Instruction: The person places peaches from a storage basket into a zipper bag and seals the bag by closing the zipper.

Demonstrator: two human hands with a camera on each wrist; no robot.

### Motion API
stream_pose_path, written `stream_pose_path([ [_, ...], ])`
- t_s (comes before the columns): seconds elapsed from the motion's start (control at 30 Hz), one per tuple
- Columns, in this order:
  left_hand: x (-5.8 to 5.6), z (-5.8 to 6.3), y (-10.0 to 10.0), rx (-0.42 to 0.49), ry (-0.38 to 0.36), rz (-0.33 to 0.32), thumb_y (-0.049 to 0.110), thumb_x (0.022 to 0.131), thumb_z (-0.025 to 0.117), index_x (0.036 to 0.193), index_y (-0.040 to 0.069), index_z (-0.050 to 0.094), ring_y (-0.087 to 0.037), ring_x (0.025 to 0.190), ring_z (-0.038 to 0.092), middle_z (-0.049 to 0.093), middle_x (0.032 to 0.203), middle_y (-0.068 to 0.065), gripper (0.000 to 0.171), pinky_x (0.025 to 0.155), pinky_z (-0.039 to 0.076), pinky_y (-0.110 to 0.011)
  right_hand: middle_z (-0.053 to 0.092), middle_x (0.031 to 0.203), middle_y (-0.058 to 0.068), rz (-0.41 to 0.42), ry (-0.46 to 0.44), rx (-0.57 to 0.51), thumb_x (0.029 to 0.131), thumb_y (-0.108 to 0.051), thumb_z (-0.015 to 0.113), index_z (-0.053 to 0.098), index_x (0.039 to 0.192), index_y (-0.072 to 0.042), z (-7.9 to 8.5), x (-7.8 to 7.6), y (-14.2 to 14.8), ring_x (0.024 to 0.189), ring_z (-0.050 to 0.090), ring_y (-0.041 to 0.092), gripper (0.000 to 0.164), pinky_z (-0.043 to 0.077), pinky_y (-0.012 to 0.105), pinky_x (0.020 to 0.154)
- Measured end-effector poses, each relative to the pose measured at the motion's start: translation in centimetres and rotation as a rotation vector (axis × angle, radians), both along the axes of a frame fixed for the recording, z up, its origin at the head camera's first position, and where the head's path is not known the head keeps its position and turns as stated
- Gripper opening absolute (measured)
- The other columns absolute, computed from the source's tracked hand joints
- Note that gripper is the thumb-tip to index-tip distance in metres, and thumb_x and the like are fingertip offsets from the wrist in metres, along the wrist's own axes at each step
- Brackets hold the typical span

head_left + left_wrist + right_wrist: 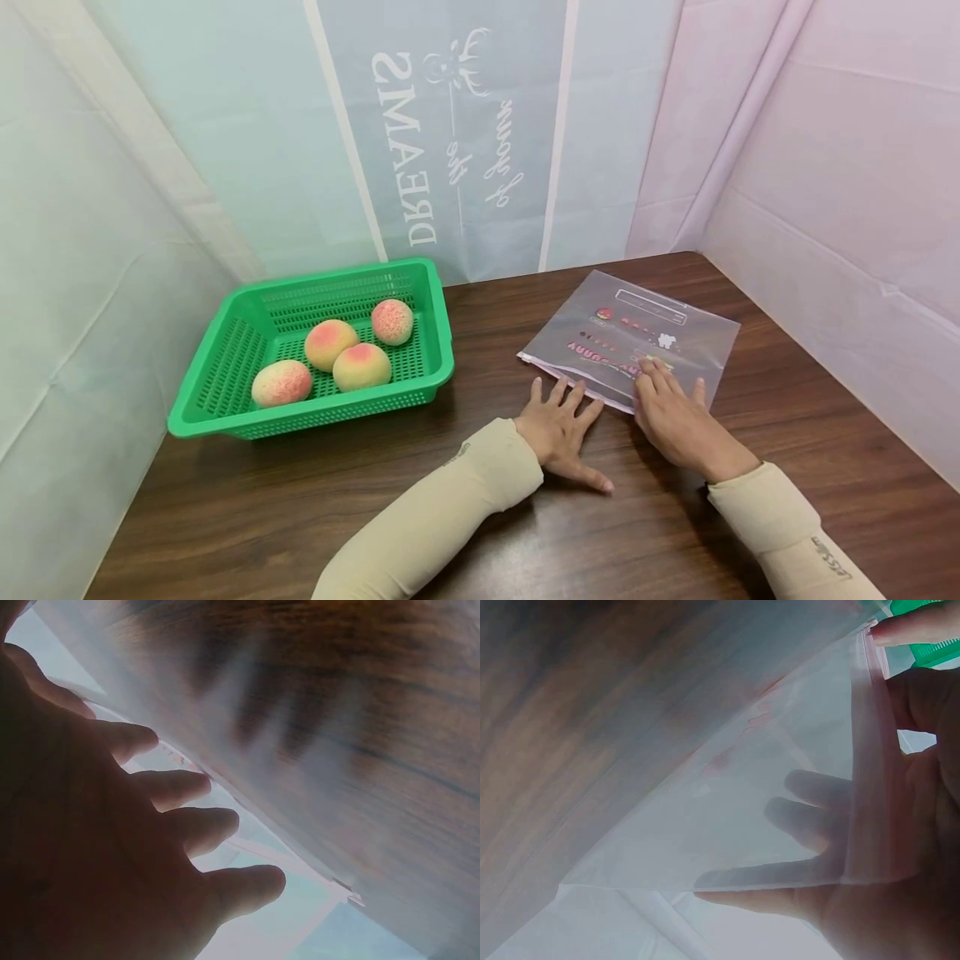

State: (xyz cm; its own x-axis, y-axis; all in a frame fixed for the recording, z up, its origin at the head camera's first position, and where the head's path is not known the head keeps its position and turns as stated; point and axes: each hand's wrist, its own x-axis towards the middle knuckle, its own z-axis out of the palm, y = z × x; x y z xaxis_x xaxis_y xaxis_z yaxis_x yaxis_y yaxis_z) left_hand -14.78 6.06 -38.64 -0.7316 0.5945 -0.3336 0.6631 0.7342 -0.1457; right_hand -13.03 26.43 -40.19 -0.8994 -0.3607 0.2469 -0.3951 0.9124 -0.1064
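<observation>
A translucent zip bag (pixel 573 321) printed with small pictures and pink letters lies flat, its pink-edged zip side towards me and a slider at the left corner. My left hand (pixel 558 429) is spread wide, fingertips at that zip edge; the left wrist view shows the spread fingers (pixel 217 825) along it. On the bag's near right part rests my right hand (pixel 678 425), fingers fairly straight. In the right wrist view those fingers (pixel 810 814) show through the film, and its thumb is near the zip strip (pixel 877 787). Neither hand visibly grips anything.
A green plastic basket (pixel 442 333) stands on the left, holding several peaches (pixel 330 346) with pink and yellow skins. The dark wooden table (pixel 480 533) meets fabric-covered walls (pixel 615 125) at the back and both sides.
</observation>
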Motion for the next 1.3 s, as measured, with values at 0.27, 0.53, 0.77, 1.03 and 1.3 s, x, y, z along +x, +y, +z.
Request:
stream_pose_path([
  [0.27,-0.16,0.08,0.24,0.011,-0.008,-0.001,0.095,0.071,0.043,0.161,0.036,0.012,-0.022,0.152,0.013,0.013,0.167,0.002,0.112,0.118,0.018,-0.054,0.045,0.141,0.036,0.005,0.023,-0.022,0.101,-0.007,0.047,0.043,0.096,0.0,0.08,0.15,-0.07,0.133,0.039,0.054,0.009,0.026,0.087,0.084],
  [0.53,-0.31,-0.02,0.37,0.008,-0.02,0.006,0.095,0.071,0.044,0.161,0.037,0.013,-0.023,0.151,0.017,0.015,0.166,0.003,0.112,0.117,0.019,-0.055,0.047,0.138,0.037,0.008,0.064,-0.037,0.099,-0.006,0.049,0.041,0.094,0.001,-0.05,0.03,-0.2,0.131,0.041,0.055,0.011,0.026,0.087,0.084],
  [0.77,-0.33,-0.11,0.5,0.006,-0.027,0.004,0.094,0.071,0.044,0.16,0.037,0.016,-0.025,0.15,0.02,0.019,0.165,0.003,0.11,0.116,0.02,-0.056,0.05,0.135,0.036,0.014,0.122,-0.058,0.097,-0.005,0.051,0.044,0.095,0.001,-0.22,0.05,-0.33,0.13,0.043,0.052,0.009,0.026,0.087,0.084],
  [1.03,-0.2,-0.21,0.65,-0.01,-0.019,0.009,0.095,0.071,0.044,0.16,0.038,0.018,-0.024,0.15,0.021,0.021,0.164,0.004,0.109,0.115,0.021,-0.056,0.051,0.135,0.036,0.029,0.159,-0.046,0.095,-0.004,0.053,0.043,0.093,0.001,-0.17,0.13,-0.25,0.128,0.045,0.053,0.011,0.028,0.087,0.082],
  [1.3,-0.2,-0.14,0.87,-0.032,-0.021,0.012,0.095,0.07,0.044,0.159,0.039,0.018,-0.024,0.15,0.021,0.02,0.165,0.004,0.108,0.115,0.022,-0.056,0.05,0.136,0.037,0.047,0.173,-0.052,0.094,-0.003,0.054,0.042,0.091,-0.001,-0.2,0.22,-0.09,0.128,0.044,0.055,0.013,0.027,0.087,0.082],
])
